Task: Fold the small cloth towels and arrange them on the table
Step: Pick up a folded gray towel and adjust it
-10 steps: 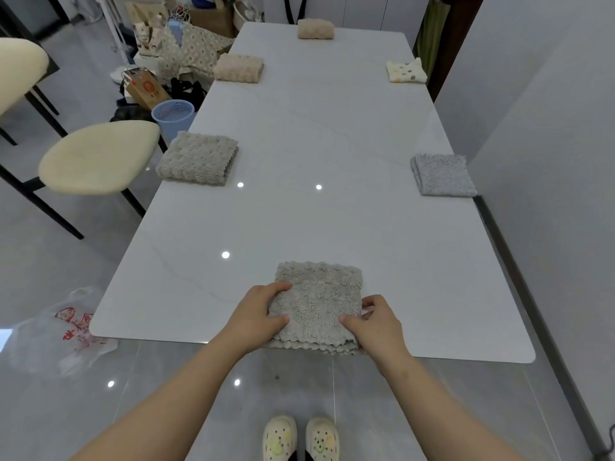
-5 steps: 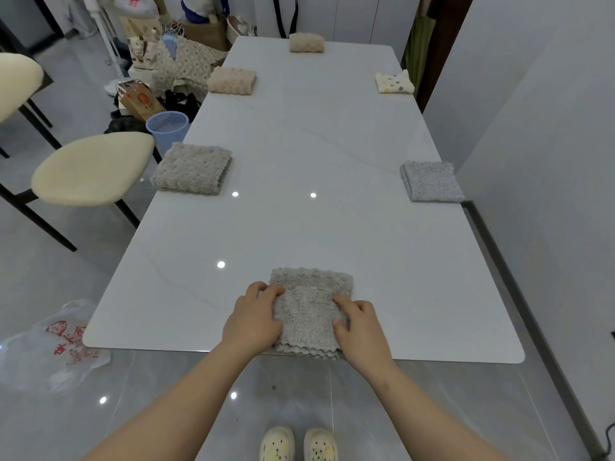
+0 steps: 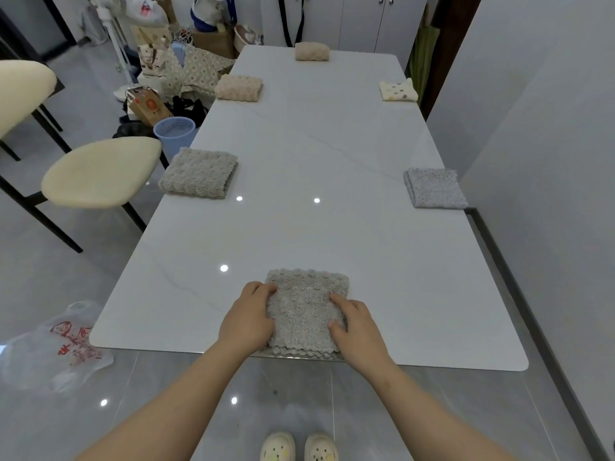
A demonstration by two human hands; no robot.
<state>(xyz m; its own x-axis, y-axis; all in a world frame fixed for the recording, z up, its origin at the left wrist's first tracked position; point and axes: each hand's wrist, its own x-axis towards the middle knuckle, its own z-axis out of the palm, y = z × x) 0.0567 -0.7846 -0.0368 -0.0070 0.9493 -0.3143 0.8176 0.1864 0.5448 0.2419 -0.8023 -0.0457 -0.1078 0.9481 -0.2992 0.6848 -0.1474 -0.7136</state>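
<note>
A folded grey fluffy towel lies at the near edge of the white table. My left hand grips its left side and my right hand grips its right side, fingers on top. Other folded towels sit along the table's edges: a grey one at the left, a beige one farther back on the left, a beige one at the far end, a cream spotted one at the far right, and a pale grey one at the right.
Two cream stools stand left of the table, with a blue basket and bags behind them. A plastic bag lies on the floor at the near left. A wall runs close along the table's right side.
Both hands have slid inward over the grey towel, from its near corners to its sides. The view has tilted up slightly, showing more of the room's far end.
</note>
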